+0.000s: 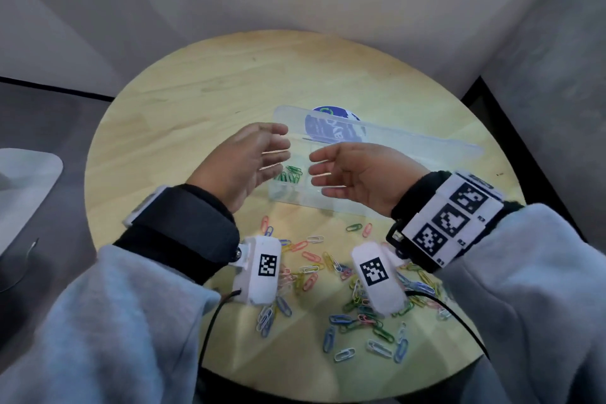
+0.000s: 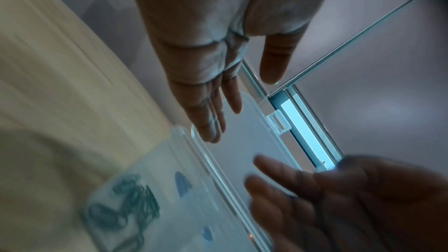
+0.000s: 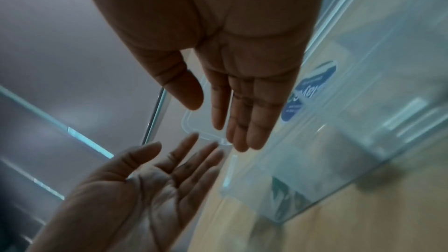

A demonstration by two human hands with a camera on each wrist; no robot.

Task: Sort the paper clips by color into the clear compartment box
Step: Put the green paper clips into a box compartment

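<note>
The clear compartment box (image 1: 331, 203) stands open on the round wooden table (image 1: 203, 85), its lid (image 1: 426, 144) raised behind it. Green paper clips (image 1: 290, 174) lie in its left compartment. Both hands hover above the box, palms facing each other, fingers straight, holding nothing. My left hand (image 1: 249, 157) is over the box's left end and my right hand (image 1: 354, 170) over its middle. The left wrist view shows the green clips (image 2: 128, 204) in the box below my left hand (image 2: 208, 87). My right hand (image 3: 237, 102) hangs over the lid's corner.
Loose paper clips (image 1: 347, 292) in several colors lie scattered on the near part of the table, under my wrists. A round blue label (image 1: 331, 128) shows through the lid. A pale grey object (image 1: 23, 180) sits off the table at left.
</note>
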